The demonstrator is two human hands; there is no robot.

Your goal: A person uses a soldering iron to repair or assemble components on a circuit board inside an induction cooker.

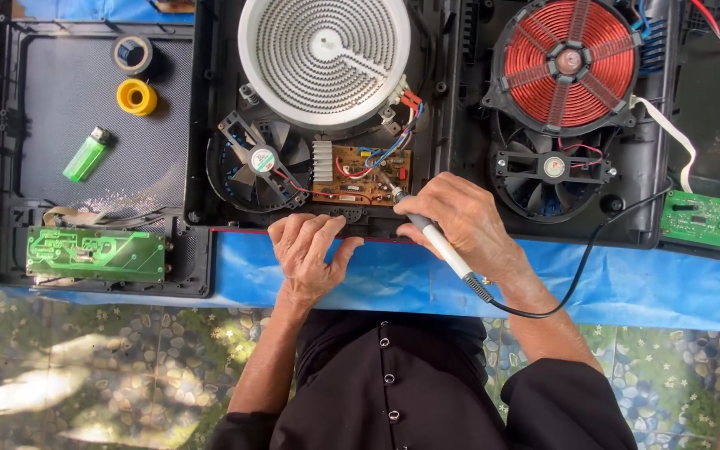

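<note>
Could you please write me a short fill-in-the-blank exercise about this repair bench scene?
1. The right hand holds a soldering iron whose tip touches the ____ circuit board.
2. The left hand rests on the casing's front ____.
3. The lighter lying left of the casing is ____.
4. The coil at upper right is ____ in colour.

Missing words: brown; edge; green; copper

Round labels sit on both fan hubs (262, 159).
</note>
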